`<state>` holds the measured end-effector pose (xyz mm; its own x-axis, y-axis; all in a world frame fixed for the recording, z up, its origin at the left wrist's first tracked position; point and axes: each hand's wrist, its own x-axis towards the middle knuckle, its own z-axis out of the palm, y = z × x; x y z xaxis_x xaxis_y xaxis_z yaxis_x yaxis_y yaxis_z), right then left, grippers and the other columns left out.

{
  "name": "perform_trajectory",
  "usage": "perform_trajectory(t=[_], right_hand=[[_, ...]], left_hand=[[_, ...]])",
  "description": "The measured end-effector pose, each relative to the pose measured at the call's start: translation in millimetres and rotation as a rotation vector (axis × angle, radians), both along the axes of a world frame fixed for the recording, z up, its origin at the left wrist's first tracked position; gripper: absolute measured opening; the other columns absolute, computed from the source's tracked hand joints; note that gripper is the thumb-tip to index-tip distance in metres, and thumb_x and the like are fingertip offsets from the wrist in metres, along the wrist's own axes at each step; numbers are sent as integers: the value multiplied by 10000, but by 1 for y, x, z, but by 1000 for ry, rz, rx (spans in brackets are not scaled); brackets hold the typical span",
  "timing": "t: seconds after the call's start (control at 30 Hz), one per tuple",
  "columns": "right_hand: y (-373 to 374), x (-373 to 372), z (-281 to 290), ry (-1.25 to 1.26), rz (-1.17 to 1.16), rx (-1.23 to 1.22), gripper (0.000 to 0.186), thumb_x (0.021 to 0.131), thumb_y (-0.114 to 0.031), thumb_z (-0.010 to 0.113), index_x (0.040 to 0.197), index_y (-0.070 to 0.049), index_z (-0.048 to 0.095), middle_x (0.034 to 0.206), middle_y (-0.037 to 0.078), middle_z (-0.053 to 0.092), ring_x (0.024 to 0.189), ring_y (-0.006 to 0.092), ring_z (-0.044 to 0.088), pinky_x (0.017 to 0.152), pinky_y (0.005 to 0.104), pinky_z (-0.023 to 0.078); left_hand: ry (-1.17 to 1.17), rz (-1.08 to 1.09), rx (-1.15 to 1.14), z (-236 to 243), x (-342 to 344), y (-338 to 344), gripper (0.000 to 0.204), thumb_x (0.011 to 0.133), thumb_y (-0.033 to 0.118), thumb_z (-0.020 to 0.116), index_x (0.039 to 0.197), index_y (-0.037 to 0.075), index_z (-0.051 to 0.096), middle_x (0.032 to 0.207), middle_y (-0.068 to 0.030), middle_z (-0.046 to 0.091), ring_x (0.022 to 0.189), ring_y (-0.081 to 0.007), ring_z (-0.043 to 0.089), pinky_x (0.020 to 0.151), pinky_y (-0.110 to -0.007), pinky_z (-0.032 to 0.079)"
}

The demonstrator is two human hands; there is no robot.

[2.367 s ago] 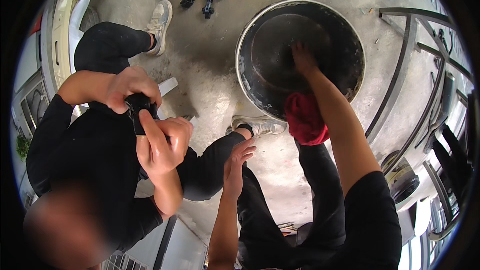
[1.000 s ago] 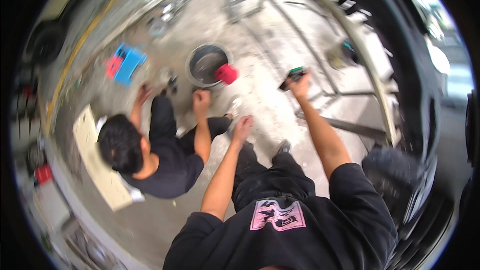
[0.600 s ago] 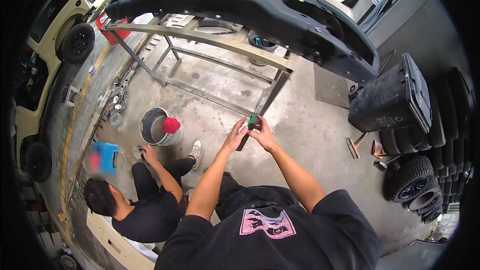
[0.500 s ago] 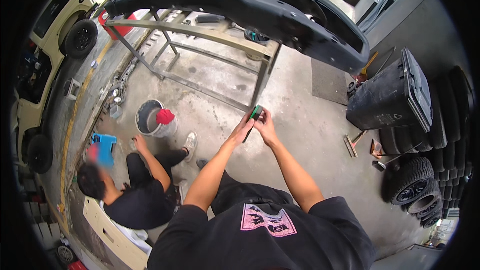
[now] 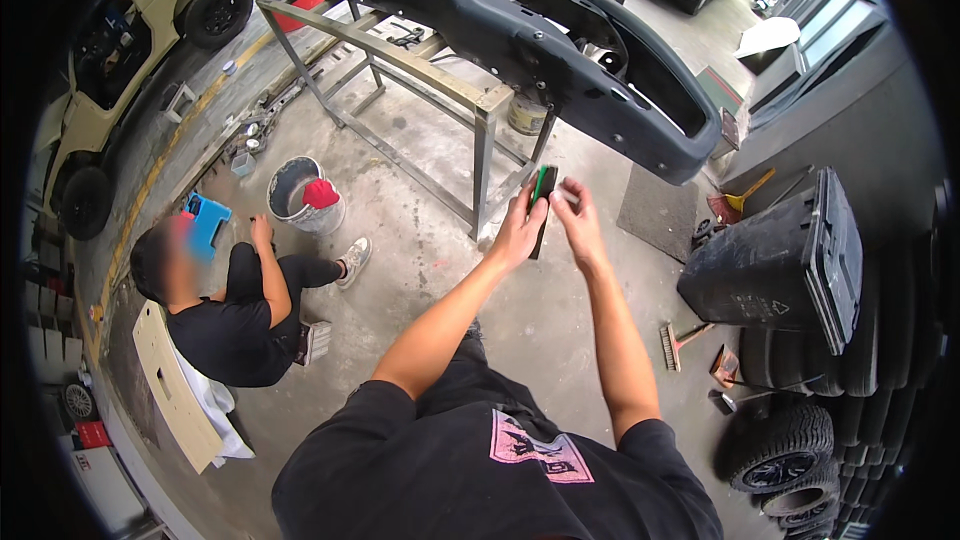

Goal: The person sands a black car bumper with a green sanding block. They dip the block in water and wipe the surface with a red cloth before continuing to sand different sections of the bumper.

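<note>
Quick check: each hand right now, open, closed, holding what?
Left hand: closed, holding a slim black-and-green object.
Right hand: open, fingers loosely bent close beside it; whether they touch cannot be told.

Grey concrete floor (image 5: 440, 280), worn and stained, with paler flecks, spreads through the workshop. Along its left side runs a rougher paved strip (image 5: 215, 120) with 1 yellow line (image 5: 152, 172). Near the floor's far edge stands a metal frame (image 5: 483, 165) of square tubing. A dark rectangular mat (image 5: 655, 212) lies toward the right edge, near a grey wall (image 5: 840, 130) with a pale-blue window (image 5: 835, 15). Bright daylight shows beyond the far right corner.
</note>
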<state>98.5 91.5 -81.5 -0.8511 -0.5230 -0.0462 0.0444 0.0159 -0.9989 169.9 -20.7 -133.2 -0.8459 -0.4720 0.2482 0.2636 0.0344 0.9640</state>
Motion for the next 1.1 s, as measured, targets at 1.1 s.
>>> perform_trajectory(t=[1.1], right_hand=[[-26,-245,148,1127,746,500,859,766,-175,771,1500,-17,355,1056,330,673,1012,497,652,851,514,525]], left_hand=[[-109,1084,122,124,-204,4,681,1022,375,561,1580,49,346,1320,-267,452,1257,-421,454,1107,-433,367]])
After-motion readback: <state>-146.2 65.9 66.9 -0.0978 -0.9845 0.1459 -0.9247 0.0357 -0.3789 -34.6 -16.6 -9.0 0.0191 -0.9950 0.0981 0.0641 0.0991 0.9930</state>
